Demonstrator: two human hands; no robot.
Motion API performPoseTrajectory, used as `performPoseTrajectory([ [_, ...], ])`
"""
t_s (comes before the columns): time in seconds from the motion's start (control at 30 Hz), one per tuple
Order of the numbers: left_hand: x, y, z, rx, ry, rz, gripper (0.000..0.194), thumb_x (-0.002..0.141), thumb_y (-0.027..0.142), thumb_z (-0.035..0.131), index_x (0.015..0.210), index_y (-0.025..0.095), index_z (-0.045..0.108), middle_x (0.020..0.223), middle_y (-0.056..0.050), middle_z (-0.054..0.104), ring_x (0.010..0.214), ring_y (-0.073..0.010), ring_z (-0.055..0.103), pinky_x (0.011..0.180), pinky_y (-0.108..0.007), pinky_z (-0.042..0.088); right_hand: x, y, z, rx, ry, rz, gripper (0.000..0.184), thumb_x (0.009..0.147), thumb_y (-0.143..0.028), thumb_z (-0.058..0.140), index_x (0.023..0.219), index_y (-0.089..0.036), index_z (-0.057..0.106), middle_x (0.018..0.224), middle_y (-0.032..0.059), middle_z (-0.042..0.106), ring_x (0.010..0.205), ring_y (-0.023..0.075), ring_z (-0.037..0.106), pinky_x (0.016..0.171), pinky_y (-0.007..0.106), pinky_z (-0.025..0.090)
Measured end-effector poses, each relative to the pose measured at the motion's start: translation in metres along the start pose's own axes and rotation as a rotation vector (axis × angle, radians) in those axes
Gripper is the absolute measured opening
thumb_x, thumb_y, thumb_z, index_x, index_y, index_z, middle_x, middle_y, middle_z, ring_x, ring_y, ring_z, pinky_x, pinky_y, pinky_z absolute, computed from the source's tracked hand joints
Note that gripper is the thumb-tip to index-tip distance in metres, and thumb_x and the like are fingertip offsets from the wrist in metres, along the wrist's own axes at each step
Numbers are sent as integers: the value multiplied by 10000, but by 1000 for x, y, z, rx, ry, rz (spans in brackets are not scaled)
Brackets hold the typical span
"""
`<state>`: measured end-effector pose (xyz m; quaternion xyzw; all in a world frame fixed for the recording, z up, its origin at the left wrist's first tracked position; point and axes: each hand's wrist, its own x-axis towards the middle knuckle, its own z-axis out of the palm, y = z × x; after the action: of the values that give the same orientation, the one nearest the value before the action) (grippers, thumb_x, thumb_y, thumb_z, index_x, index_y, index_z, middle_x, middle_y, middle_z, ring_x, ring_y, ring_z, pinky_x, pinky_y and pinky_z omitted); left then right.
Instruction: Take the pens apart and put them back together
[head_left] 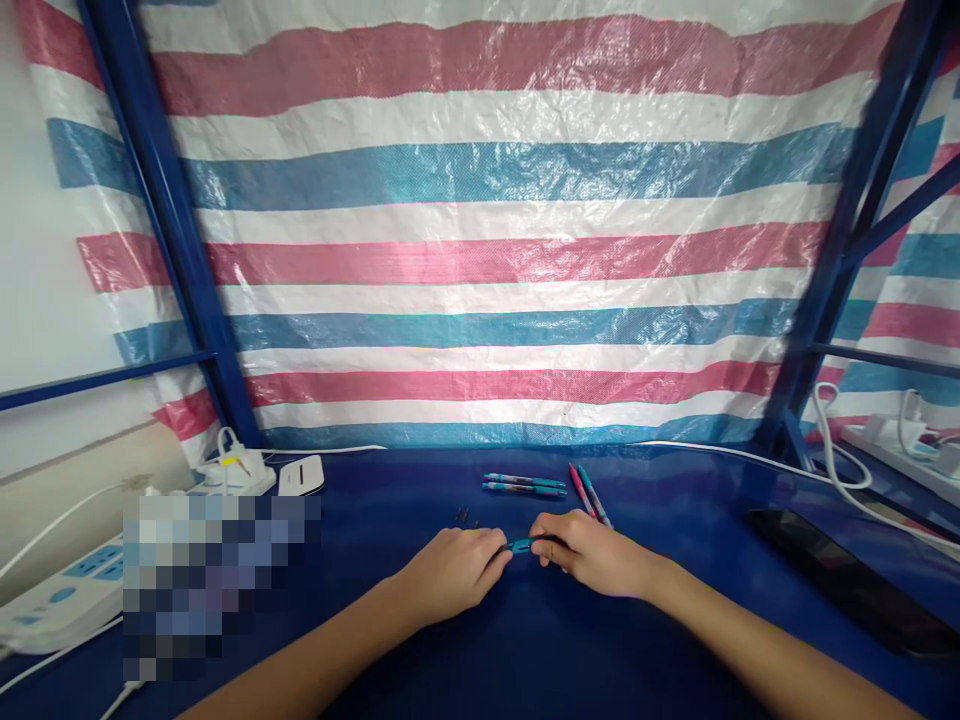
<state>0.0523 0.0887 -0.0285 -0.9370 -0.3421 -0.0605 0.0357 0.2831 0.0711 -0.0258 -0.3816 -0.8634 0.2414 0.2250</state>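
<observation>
My left hand (459, 572) and my right hand (592, 552) are both closed, one on each end of a slim teal pen (520, 546) with dark ends. Only its short teal middle shows between my fingers; the rest is hidden in my grip. Just beyond my left hand lie several tiny dark pieces (462, 515), too small to name. Behind the hands, two teal-tipped pens (523, 484) lie side by side. A pink pen (582, 490) and a teal pen (595, 495) rest slantwise by my right hand's knuckles.
Everything lies on a blue tabletop (390, 660) before a striped plastic sheet (480, 260). At the left are a white power strip (67, 595), a small white box (301, 475) and a blurred-out patch. A black phone-like slab (855, 580) and a white cable (832, 455) are at the right.
</observation>
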Motion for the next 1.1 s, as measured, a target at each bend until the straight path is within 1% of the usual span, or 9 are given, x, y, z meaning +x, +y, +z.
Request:
performPoseTrajectory([
  [0.13, -2, 5, -4, 61, -50, 24, 225, 1020, 268, 381, 897, 187, 551, 823, -16, 685, 698, -220, 680, 564, -274, 423, 1, 3, 1, 66, -41, 23, 223, 996, -270, 444, 818, -194, 554, 711, -18, 606, 646, 125, 571, 609, 221, 395],
  [0.23, -3, 10, -7, 94, -73, 57, 217, 1017, 278, 384, 888, 189, 533, 814, -14, 688, 652, -219, 672, 529, -275, 407, -1, 4, 1, 100, -126, 70, 91, 945, -290, 551, 908, -210, 526, 659, -54, 562, 589, 115, 534, 547, 209, 367],
  [0.37, -4, 14, -7, 128, -74, 87, 210, 1017, 287, 392, 893, 187, 528, 829, -19, 692, 632, -217, 667, 500, -275, 396, -3, 4, -1, 54, -130, 57, 200, 864, -269, 669, 908, -226, 479, 635, -86, 480, 552, 97, 456, 504, 201, 310],
  [0.53, -4, 12, -4, 138, -68, 89, 223, 1029, 313, 394, 897, 186, 521, 822, -20, 686, 637, -231, 675, 493, -283, 410, -4, 1, 0, 11, -116, 32, 166, 943, -302, 568, 840, -210, 477, 636, -66, 498, 553, 98, 465, 515, 213, 314],
  [0.67, -3, 10, 0, 137, -71, 90, 216, 1027, 332, 419, 902, 185, 516, 812, -22, 680, 661, -246, 687, 511, -280, 435, -2, -1, 1, -47, -132, -17, 361, 1029, -326, 379, 700, -193, 443, 612, -32, 511, 566, 107, 495, 585, 237, 359],
  [0.73, -3, 10, 2, 129, -68, 76, 212, 1030, 317, 413, 897, 186, 513, 796, -23, 675, 656, -241, 688, 523, -274, 442, -2, -2, 0, -67, -120, 4, 300, 1016, -349, 418, 770, -193, 489, 642, -33, 515, 589, 117, 506, 583, 239, 357],
  [0.83, -2, 9, 3, 108, -53, 59, 221, 1032, 313, 394, 891, 189, 511, 773, -22, 668, 634, -232, 685, 519, -269, 441, -3, -2, -1, -71, -103, 64, 163, 927, -348, 593, 966, -218, 503, 732, -43, 525, 638, 128, 512, 557, 224, 348],
  [0.93, -2, 9, 3, 108, -54, 58, 247, 1034, 325, 376, 888, 189, 521, 754, -24, 666, 623, -232, 682, 509, -267, 433, -5, -1, -1, -79, -88, 53, 156, 891, -272, 629, 941, -224, 490, 803, -29, 547, 695, 137, 521, 589, 227, 367],
  [1.1, -2, 8, 4, 103, -64, 38, 267, 1039, 343, 365, 887, 193, 526, 729, -21, 659, 628, -234, 682, 513, -262, 424, -4, -1, 1, -103, -74, -21, 85, 961, -278, 529, 911, -209, 522, 892, 15, 599, 799, 169, 571, 701, 268, 415],
])
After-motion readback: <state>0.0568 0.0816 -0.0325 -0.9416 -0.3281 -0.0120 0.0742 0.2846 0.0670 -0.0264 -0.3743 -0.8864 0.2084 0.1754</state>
